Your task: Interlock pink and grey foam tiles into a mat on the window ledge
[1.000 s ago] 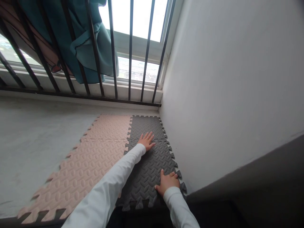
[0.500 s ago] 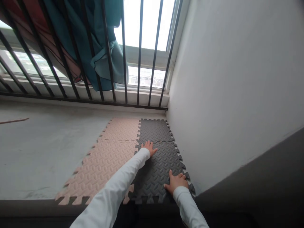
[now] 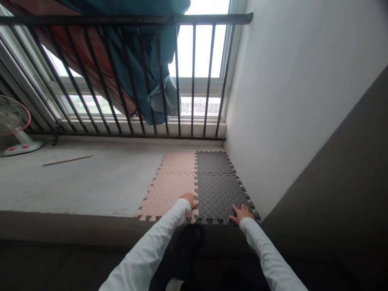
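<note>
Four-square foam matting lies on the raised ledge, with pink foam mat tiles [image 3: 169,184] on the left and dark grey foam mat tiles [image 3: 216,190] on the right. Toothed edges meet along the middle seam. My left hand [image 3: 189,199] rests on that seam near the front, its fingers pointing right onto the joint and nothing visible in its grasp. Near the front right corner, my right hand [image 3: 242,213] presses on the grey tile with fingers spread. Both hands are open.
A black metal railing [image 3: 194,139] runs along the back, with a teal and red curtain [image 3: 142,68] behind it. On the right rises a white wall [image 3: 273,101]. A thin stick [image 3: 68,160] and a fan [image 3: 22,141] are at the left. The ledge [image 3: 91,213] drops off in front.
My left hand has come back from the middle of the grey tile to the seam nearer the front edge. My right hand stays at the front right corner. The view has shifted left and pulled back.
</note>
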A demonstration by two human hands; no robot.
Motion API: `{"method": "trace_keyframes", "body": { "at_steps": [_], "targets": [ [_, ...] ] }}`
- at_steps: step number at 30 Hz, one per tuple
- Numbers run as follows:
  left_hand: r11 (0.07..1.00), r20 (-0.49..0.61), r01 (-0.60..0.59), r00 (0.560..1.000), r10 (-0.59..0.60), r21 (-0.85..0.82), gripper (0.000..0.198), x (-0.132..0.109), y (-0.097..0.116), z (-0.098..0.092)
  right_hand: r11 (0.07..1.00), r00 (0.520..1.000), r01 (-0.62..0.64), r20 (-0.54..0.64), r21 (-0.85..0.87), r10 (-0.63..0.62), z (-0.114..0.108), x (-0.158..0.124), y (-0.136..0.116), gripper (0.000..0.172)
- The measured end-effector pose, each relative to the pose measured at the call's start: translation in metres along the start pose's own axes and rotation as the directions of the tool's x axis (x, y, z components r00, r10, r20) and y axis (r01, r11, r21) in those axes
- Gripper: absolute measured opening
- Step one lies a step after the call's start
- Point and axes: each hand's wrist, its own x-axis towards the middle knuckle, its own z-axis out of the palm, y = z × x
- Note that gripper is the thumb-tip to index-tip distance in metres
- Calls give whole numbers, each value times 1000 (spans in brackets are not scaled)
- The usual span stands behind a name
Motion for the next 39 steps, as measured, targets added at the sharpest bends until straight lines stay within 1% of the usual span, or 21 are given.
{"method": "trace_keyframes", "body": {
  "at_steps": [3,6,9,12,14,17,20,24,29,33,35,39],
  "targets": [
    [1000,-36,8,999,-8,12,43,-33,22,18,999,999,35,32,23,-36,4,-10,-2,65],
    [999,-104,46,994,-43,28,42,-55,33,40,998,997,64,37,29,-65,10,-22,-10,67],
    [997,-171,71,983,-64,35,33,-59,37,52,996,996,82,33,38,-83,14,-32,-18,68],
    [996,-173,88,981,-84,16,41,-55,38,54,997,998,65,-3,44,-65,15,-36,-23,70],
    [995,-159,101,982,-100,1,43,-53,39,53,999,997,33,-64,30,-31,15,-34,-23,68],
    [992,-123,123,985,-125,-23,41,-52,41,50,999,990,-38,-134,12,40,15,-26,-18,63],
    [988,-94,145,984,-150,-52,39,-51,43,48,996,987,-87,-135,19,89,16,-17,-13,64],
    [984,-84,159,983,-166,-83,36,-49,41,47,998,992,-58,-110,-8,57,12,-11,-9,64],
    [987,-107,137,983,-146,-84,30,-53,31,40,999,996,-7,-88,-53,3,3,-11,-9,66],
    [990,-147,115,981,-126,-83,32,-57,23,25,1000,999,-15,-47,-24,14,3,-11,-10,79],
    [989,-185,115,974,-132,-98,33,-57,19,15,1000,999,-22,-38,-9,21,4,-11,-10,83],
    [971,-281,149,939,-199,-189,31,-56,10,-13,1000,999,-28,-39,7,28,4,-13,-11,88]
  ]
}}
